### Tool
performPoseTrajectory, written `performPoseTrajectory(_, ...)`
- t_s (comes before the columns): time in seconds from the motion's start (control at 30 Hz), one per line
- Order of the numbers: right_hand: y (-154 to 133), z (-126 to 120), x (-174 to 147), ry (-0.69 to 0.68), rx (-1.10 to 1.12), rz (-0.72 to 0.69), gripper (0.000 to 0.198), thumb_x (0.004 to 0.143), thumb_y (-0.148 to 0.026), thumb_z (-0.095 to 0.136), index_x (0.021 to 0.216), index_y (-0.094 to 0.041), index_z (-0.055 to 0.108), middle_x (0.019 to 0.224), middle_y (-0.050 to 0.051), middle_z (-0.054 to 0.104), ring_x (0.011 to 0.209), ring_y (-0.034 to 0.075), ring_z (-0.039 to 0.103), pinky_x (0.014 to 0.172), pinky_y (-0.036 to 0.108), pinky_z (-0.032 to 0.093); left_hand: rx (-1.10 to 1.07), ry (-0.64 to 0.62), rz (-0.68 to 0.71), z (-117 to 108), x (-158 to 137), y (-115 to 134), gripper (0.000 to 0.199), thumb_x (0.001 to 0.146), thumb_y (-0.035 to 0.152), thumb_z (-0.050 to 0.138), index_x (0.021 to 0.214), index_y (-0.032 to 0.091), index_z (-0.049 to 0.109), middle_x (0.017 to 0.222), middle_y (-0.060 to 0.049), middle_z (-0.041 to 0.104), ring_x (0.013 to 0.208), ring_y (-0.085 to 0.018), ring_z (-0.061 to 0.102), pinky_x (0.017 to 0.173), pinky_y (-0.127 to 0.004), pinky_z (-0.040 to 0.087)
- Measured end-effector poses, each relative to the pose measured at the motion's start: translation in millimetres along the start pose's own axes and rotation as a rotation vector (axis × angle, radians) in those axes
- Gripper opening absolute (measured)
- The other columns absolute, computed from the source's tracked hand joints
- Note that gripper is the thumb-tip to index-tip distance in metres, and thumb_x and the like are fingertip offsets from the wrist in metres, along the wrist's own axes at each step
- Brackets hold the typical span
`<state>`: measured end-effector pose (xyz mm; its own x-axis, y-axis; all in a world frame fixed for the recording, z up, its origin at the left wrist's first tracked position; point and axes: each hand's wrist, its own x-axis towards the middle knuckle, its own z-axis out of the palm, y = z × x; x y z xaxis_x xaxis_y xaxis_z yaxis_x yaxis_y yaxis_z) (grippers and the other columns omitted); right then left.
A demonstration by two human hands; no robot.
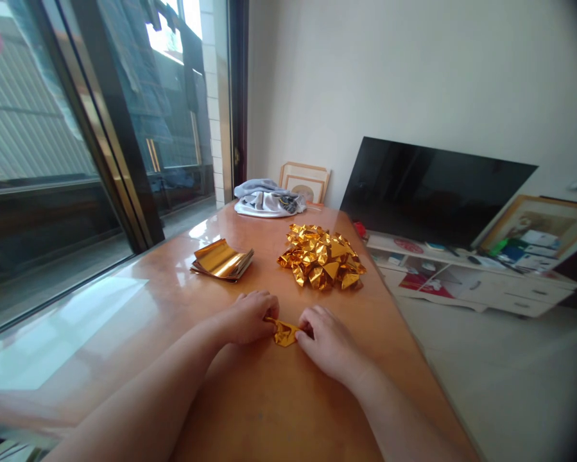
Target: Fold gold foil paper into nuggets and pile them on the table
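Note:
Between my two hands, low over the wooden table point(278, 398), is a partly folded piece of gold foil paper point(285, 334). My left hand point(252, 317) pinches its left end, and my right hand point(327, 340) grips the right end. Some fingertips are hidden behind the paper and the knuckles. Beyond my left hand lies a stack of gold foil sheets point(222, 262), its top sheet curled up. A heap of folded gold foil pieces point(323, 256) sits past my right hand.
Bundled grey and white cloth point(269, 199) lies at the table's far end, near leaning frames point(305, 183). A large dark television point(437, 189) stands on a white cabinet point(490, 289) to the right. Glass sliding doors point(124, 128) run along the left.

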<state>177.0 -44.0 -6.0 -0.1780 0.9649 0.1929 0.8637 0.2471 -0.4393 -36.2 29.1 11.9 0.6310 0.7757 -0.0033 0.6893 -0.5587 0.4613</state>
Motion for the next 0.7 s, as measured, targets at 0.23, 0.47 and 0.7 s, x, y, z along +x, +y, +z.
performPoseTrajectory(0.23, 6, 8, 4, 0.033, 0.254, 0.07, 0.014, 0.082, -0.022, 0.066, 0.096, -0.02, 0.063, 0.09, 0.001, 0.065, 0.082, 0.016, 0.058, 0.07, 0.026, 0.04, -0.332, -0.031, -0.01, 2, 1, -4, 0.011, 0.074, 0.024, 0.061, 0.083, 0.019, 0.057, 0.078, 0.003, 0.059, 0.069, -0.013, 0.05, 0.057, -0.022, 0.034)
performPoseTrajectory(0.47, 6, 1, 9, 0.053, 0.39, -0.007, 0.014, 0.09, -0.026, 0.06, 0.082, -0.02, 0.07, 0.081, 0.0, 0.066, 0.077, 0.015, 0.059, 0.067, 0.025, 0.04, -0.73, -0.002, 0.035, 0, 1, 2, 0.022, 0.077, 0.024, 0.066, 0.096, 0.017, 0.059, 0.081, 0.001, 0.062, 0.07, -0.012, 0.054, 0.061, -0.022, 0.039)
performPoseTrajectory(0.7, 1, -2, 9, 0.12, 0.376, -0.024, 0.012, 0.088, -0.027, 0.065, 0.078, -0.02, 0.069, 0.081, 0.0, 0.067, 0.08, 0.016, 0.06, 0.071, 0.025, 0.041, -0.547, 0.039, 0.159, 0, 3, 8, 0.028, 0.086, 0.042, 0.067, 0.084, 0.016, 0.075, 0.086, -0.006, 0.07, 0.085, -0.018, 0.062, 0.077, -0.027, 0.047)
